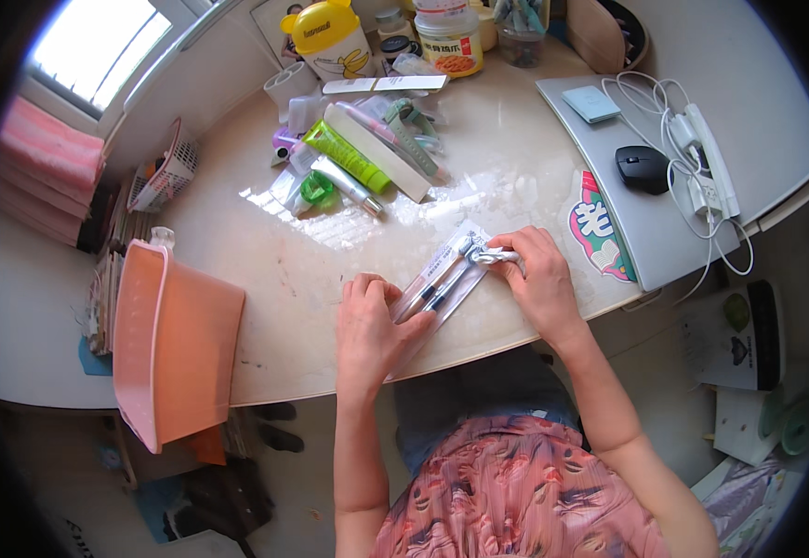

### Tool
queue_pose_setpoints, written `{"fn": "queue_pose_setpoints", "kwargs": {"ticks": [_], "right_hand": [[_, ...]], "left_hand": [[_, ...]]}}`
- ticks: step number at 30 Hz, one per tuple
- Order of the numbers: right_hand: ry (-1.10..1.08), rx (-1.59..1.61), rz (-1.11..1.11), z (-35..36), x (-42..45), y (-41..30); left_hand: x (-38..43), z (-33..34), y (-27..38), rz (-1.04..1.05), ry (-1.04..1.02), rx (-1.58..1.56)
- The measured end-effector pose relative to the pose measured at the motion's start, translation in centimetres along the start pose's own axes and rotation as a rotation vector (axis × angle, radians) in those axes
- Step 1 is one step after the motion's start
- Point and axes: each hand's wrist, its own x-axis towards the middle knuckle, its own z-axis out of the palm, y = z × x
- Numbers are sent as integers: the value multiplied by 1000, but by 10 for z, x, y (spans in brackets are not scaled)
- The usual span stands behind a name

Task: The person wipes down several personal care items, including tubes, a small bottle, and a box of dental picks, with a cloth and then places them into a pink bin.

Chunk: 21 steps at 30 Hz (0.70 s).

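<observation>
A clear plastic packet with slim brush-like tools inside lies slanted near the table's front edge. My left hand rests on its lower left part, with the thumb across the packet and the fingers curled at its side. At its upper right end, my right hand pinches a crumpled whitish piece, cloth or tissue, against or just over the packet. Beyond the hands is a pile with a green squeeze tube, a silver-white tube, a green round item and a green watch strap.
An orange plastic bin stands at the left table edge. To the right, a closed silver laptop bears a black mouse, a light blue square item and a power strip with white cables. A yellow-lidded container and jars stand behind.
</observation>
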Motion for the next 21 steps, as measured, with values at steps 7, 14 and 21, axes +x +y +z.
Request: {"fn": "queue_pose_setpoints", "kwargs": {"ticks": [7, 14, 21], "right_hand": [[-14, 4, -72, -3, -3, 8], [-57, 461, 27, -16, -7, 5], [-7, 161, -533, -15, 7, -31]], "left_hand": [[-5, -7, 20, -206, -136, -136], [-22, -12, 8, -52, -250, -399], [-63, 4, 16, -145, -246, -776]]}}
